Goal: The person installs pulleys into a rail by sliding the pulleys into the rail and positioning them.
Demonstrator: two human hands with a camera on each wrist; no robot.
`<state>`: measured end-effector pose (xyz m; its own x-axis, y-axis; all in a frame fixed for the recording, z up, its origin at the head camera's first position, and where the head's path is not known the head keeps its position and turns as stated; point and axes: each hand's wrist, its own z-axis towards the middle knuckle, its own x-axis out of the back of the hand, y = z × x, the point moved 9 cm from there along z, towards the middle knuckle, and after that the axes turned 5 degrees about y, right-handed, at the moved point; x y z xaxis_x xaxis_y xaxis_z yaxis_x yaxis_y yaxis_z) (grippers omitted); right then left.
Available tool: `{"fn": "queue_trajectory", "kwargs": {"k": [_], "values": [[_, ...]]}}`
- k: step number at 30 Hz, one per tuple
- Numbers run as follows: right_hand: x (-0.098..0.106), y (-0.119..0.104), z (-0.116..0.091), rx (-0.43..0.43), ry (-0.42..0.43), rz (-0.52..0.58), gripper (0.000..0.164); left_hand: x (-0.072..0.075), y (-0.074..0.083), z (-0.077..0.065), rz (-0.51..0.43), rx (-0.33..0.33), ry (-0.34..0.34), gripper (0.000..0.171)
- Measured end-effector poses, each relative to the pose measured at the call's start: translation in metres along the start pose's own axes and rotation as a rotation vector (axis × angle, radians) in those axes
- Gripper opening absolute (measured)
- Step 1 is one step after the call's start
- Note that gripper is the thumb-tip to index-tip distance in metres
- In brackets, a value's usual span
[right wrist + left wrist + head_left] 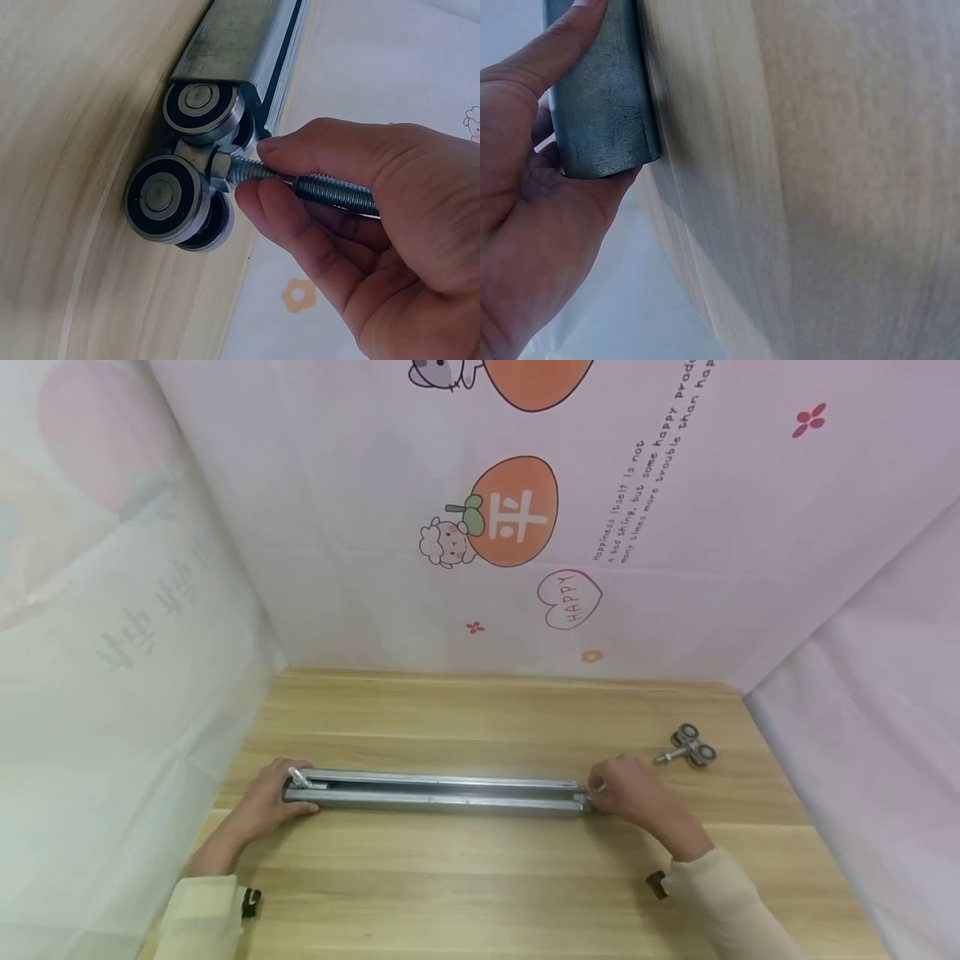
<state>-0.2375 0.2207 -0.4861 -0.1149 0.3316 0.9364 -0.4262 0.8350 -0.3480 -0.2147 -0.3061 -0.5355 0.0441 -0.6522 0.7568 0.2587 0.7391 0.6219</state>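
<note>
A person's right hand (375,225) pinches the threaded bolt (330,189) of a roller carriage (184,187), thumb and forefinger closed around the thread just behind its nut. The carriage's front pair of black-tyred wheels sits in the mouth of a metal track (438,792), while the rear pair remains outside, at 7 o'clock from the opening in the right wrist view.

The left hand (532,210) cups the opposite end of the track, thumb lying along its side and palm wrapped under the blunt end.

In the head view the track lies crosswise on the wooden table (480,877), running from 9 o'clock to 3 o'clock between the two hands, slot facing up, with a small metal fitting (299,777) showing at its left end.

A second roller carriage (687,748) lies on the table at 1 o'clock from the right hand, near it but apart. A pink printed backdrop (525,527) stands behind the table at 12 o'clock.
</note>
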Motion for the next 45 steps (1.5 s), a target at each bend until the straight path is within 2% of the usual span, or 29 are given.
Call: {"fn": "queue_trajectory", "kwargs": {"k": [20, 30, 45], "values": [[-0.007, -0.024, 0.005, 0.003, 0.027, 0.101, 0.006, 0.0, -0.001, 0.001, 0.012, 0.006, 0.001, 0.065], [-0.014, -0.033, 0.008, -0.023, 0.025, 0.103, 0.006, 0.0, 0.0, 0.0, 0.015, 0.002, 0.008, 0.065], [-0.017, -0.053, 0.019, 0.076, 0.045, 0.043, 0.006, 0.0, -0.003, -0.001, 0.015, 0.001, -0.002, 0.064]]}}
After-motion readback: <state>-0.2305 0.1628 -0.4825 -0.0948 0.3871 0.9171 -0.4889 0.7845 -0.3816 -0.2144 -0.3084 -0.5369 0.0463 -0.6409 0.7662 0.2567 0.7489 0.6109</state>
